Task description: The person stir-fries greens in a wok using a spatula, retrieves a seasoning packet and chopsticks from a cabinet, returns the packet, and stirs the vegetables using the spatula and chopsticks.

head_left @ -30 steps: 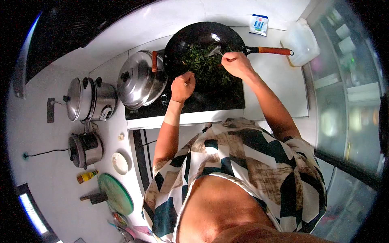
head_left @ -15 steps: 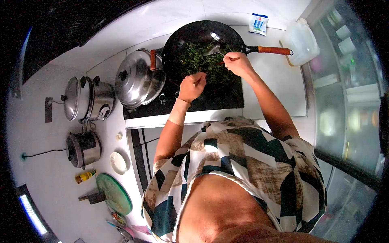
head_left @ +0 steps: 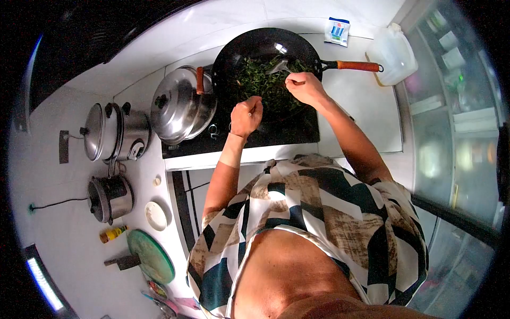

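A black wok (head_left: 228,53) holds a heap of chopped dark leafy greens (head_left: 255,74). My right hand (head_left: 306,88) is closed over the wok's right side, gripping a metal spatula (head_left: 277,67) whose head rests among the greens. Part of a reddish-brown handle shows at its fingers. Over the near-left part of the wok, my left hand (head_left: 246,116) is in a fist around a thin utensil; only a small light end shows, and its kind is hidden. The wok's long wooden handle (head_left: 358,66) points right, untouched.
Left of the wok stands a lidded steel pot (head_left: 178,109) on the black cooktop (head_left: 287,127). Two cookers (head_left: 133,130), a white bowl (head_left: 155,215), a green cutting board (head_left: 151,255) and a cleaver (head_left: 122,262) lie further left. A plastic jug (head_left: 396,56) and a packet (head_left: 337,32) are at right.
My right hand has shifted slightly left and down with the spatula. My left hand has moved a little left. The greens have been turned over somewhat.
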Available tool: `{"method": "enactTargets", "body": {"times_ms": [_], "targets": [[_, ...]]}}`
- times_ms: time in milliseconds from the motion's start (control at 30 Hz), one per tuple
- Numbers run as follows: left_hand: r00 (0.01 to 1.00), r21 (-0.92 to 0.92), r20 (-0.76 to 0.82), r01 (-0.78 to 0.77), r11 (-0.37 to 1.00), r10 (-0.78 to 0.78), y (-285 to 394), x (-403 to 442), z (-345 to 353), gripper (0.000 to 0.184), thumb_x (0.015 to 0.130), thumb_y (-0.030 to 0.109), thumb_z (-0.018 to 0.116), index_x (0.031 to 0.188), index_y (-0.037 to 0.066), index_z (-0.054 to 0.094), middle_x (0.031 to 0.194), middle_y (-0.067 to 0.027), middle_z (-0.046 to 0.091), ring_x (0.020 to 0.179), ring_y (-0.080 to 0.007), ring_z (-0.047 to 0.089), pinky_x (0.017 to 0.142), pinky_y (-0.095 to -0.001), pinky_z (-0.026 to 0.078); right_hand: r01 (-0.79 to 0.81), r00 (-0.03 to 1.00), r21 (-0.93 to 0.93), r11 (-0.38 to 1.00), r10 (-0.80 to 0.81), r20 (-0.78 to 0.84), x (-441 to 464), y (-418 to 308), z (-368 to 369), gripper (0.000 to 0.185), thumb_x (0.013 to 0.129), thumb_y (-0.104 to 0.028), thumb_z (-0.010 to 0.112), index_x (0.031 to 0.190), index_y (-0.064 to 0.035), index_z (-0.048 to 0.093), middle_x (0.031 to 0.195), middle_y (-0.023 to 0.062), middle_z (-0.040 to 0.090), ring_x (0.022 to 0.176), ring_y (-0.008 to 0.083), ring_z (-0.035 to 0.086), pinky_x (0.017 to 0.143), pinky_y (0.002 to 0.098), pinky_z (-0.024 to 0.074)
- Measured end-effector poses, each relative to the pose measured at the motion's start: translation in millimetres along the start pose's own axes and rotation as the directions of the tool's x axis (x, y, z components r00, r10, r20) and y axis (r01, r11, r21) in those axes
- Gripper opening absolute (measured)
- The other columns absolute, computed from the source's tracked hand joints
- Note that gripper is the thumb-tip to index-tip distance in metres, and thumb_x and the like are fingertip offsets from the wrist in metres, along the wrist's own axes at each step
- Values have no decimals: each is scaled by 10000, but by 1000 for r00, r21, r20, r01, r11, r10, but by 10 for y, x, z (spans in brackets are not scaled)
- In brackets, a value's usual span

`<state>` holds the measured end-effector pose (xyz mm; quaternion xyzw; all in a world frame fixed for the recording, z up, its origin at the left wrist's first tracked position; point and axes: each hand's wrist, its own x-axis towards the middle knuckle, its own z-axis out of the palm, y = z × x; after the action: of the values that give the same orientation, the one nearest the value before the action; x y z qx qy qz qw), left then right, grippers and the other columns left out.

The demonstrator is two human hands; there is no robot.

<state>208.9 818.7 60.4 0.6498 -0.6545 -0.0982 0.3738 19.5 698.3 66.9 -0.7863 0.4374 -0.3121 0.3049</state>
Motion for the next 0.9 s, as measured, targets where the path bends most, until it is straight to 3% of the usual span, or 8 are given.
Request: {"method": "enactTargets", "body": {"times_ms": [67, 167, 267, 400, 533, 767, 867, 900], "targets": [[1000, 105, -4, 6, 994, -6, 25, 6, -65, 173, 816, 161, 566, 928, 68, 660, 673, -154, 624, 662, -346, 629, 568, -417, 498, -51, 999, -110, 993, 53, 8, 0, -60, -74, 161, 768, -221, 560, 750, -84, 643, 715, 150, 626, 685, 338, 623, 610, 415, 487], [998, 73, -28, 58, 996, -56, 109, -16, -115, 133, 802, 152, 566, 878, 84, 651, 667, -151, 621, 649, -349, 622, 556, -431, 492, -17, 1000, -85, 996, 17, -8, -33, -204, -244, 159, 762, -218, 557, 743, -85, 641, 728, 154, 631, 693, 339, 628, 614, 416, 491], [999, -141, 19, -30, 990, 32, 48, 11, 52, 114, 793, 150, 569, 857, 93, 644, 664, -148, 623, 620, -353, 613, 536, -437, 486, -35, 999, -120, 992, 36, 6, -16, -141, -168, 155, 758, -212, 550, 746, -88, 644, 732, 162, 631, 691, 351, 626, 611, 417, 495], [998, 227, -12, -56, 972, 60, 39, -7, 49, 162, 793, 158, 577, 913, 85, 659, 692, -158, 633, 645, -358, 616, 550, -435, 495, 0, 1000, -144, 990, -1, -9, -17, -26, -138, 150, 756, -203, 545, 749, -88, 641, 736, 164, 630, 696, 364, 620, 608, 424, 494], [999, 25, 6, -41, 999, 41, 85, -20, 4, 153, 807, 162, 568, 908, 91, 659, 723, -167, 637, 683, -359, 623, 574, -417, 506, 4, 1000, -144, 990, -6, -10, -44, -75, -147, 149, 757, -210, 549, 765, -91, 638, 733, 163, 631, 693, 363, 621, 606, 426, 495], [997, -61, 49, 56, 997, -53, 109, -55, -4, 160, 818, 154, 558, 905, 74, 666, 723, -168, 635, 683, -353, 624, 569, -398, 495, 55, 998, -41, 998, -55, -14, -54, -45, 16, 111, 764, -198, 582, 768, -99, 629, 685, 160, 618, 650, 350, 619, 572, 419, 487], [999, -86, 27, 23, 996, -21, 29, -71, 4, 172, 823, 154, 549, 917, 73, 666, 722, -172, 634, 682, -345, 629, 572, -397, 494, 75, 996, 8, 997, -75, 39, -48, 7, 95, 117, 766, -205, 581, 754, -95, 622, 677, 157, 612, 633, 346, 616, 560, 419, 479], [998, -73, 50, 33, 997, -29, 24, -84, -9, 172, 824, 157, 548, 917, 72, 666, 725, -172, 635, 684, -344, 631, 576, -398, 495, 81, 997, -46, 996, -80, 5, -47, 22, 102, 119, 766, -205, 580, 751, -94, 621, 679, 157, 611, 634, 346, 615, 558, 419, 476]]}}
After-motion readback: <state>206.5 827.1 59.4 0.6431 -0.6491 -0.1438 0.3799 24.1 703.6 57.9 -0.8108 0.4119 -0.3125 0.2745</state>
